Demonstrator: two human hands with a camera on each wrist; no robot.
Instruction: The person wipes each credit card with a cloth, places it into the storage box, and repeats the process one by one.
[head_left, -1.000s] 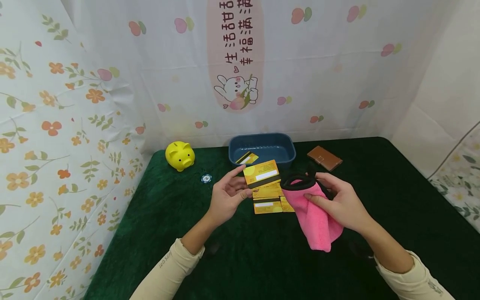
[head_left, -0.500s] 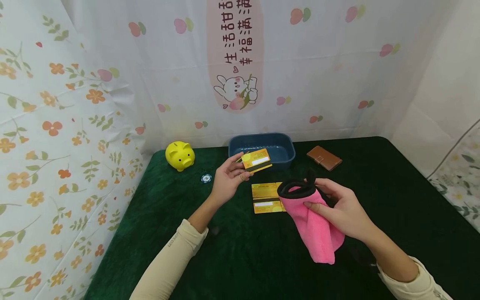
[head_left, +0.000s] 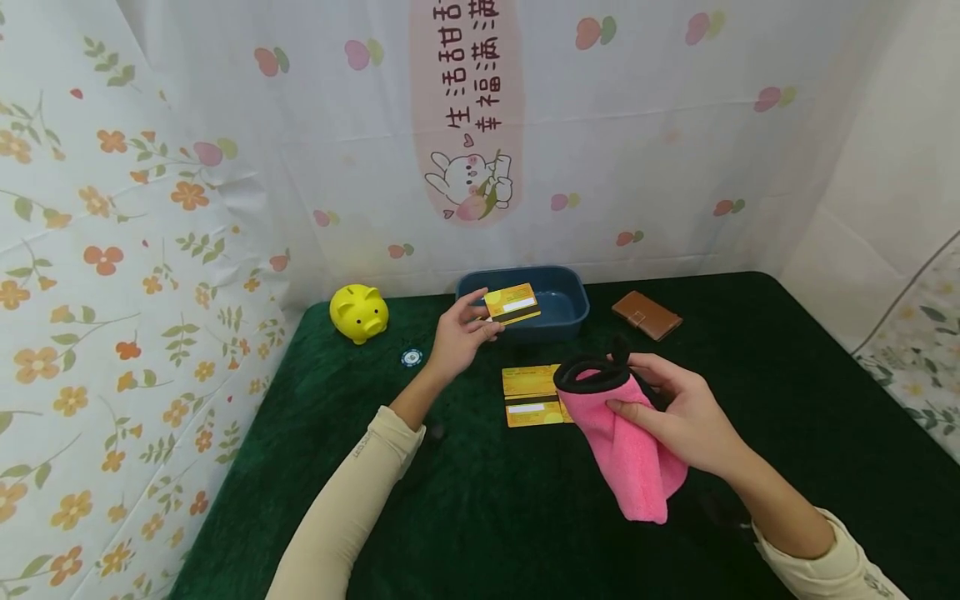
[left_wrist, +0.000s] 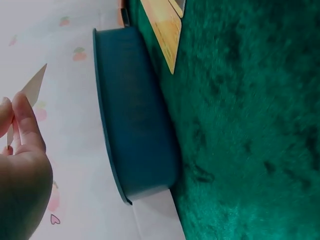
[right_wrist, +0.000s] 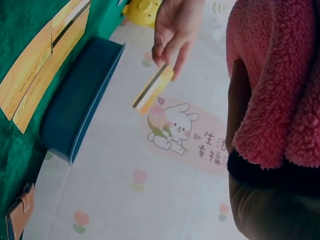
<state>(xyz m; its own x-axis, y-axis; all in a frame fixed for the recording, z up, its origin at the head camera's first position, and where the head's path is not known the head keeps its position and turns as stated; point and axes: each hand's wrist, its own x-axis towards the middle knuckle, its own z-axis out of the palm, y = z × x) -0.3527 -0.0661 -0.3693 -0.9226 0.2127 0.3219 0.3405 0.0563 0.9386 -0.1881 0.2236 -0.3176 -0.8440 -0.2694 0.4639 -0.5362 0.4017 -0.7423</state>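
Note:
My left hand (head_left: 457,337) pinches a gold bank card (head_left: 513,305) with a dark stripe and a white strip. In the head view the card overlaps the blue plastic basin (head_left: 547,334); the left wrist view shows it edge-on, raised above the basin rim. My right hand (head_left: 682,414) grips a folded pink fleece cloth (head_left: 626,462) with black edging, thumb on its near side. More gold cards (head_left: 529,381) lie in a block on the green cloth, partly hidden behind the pink cloth in the head view. The inside left of the basin is hidden by the held card.
A yellow piggy bank (head_left: 359,314) stands at the back left, with a blue and white poker chip (head_left: 411,357) near it. A brown leather wallet (head_left: 647,315) lies right of the basin. A printed white curtain (head_left: 637,167) hangs behind the table.
My left hand has carried the gold card up and away from the block of cards to over the basin. My right hand, still gripping the pink cloth, has lowered slightly.

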